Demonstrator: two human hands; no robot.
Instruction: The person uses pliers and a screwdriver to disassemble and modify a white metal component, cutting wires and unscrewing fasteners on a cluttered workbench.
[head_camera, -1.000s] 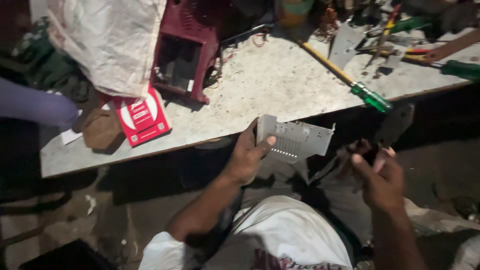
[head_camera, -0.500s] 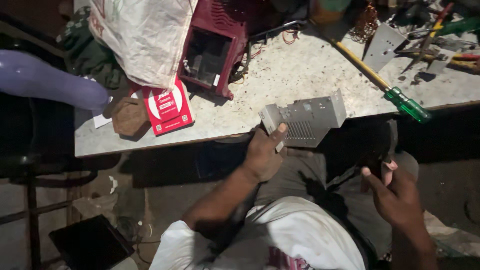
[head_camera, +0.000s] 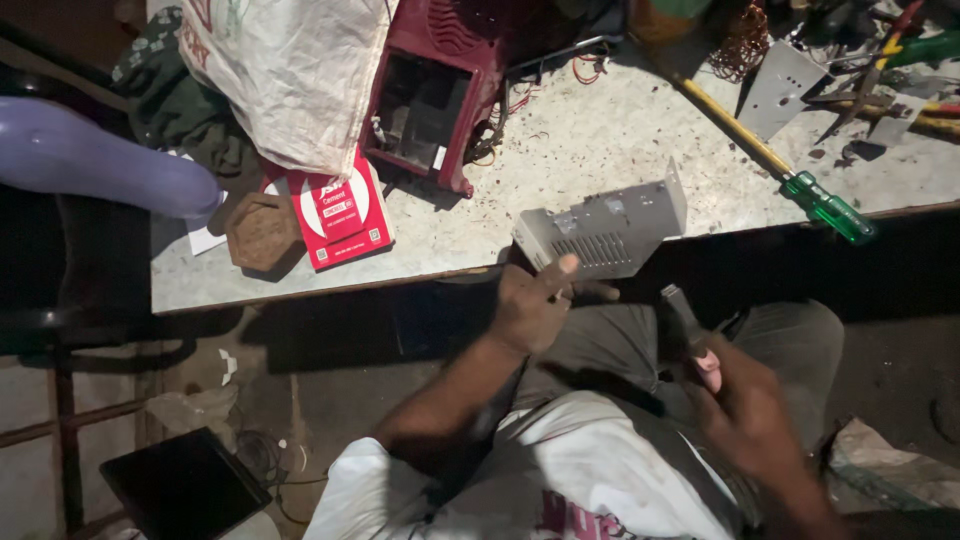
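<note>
My left hand (head_camera: 532, 305) grips a grey vented metal cover (head_camera: 603, 231) by its near edge and holds it at the front edge of the workbench (head_camera: 560, 150). My right hand (head_camera: 745, 405) is lower, over my lap, closed around a small dark tool (head_camera: 680, 318) whose tip points up toward the cover. The tool's kind is too dark to tell.
On the bench stand a red open appliance housing (head_camera: 440, 90), a white sack (head_camera: 285, 70), a red box (head_camera: 338, 208), a brown hexagonal piece (head_camera: 262, 232), a long screwdriver with a green handle (head_camera: 790, 170), a metal plate (head_camera: 778, 88) and several hand tools. A purple object (head_camera: 100, 160) lies at left.
My left hand has turned and lifted the metal cover nearer the bench edge. My right hand has closed on the dark tool and brought it up toward the cover. The view shifted left.
</note>
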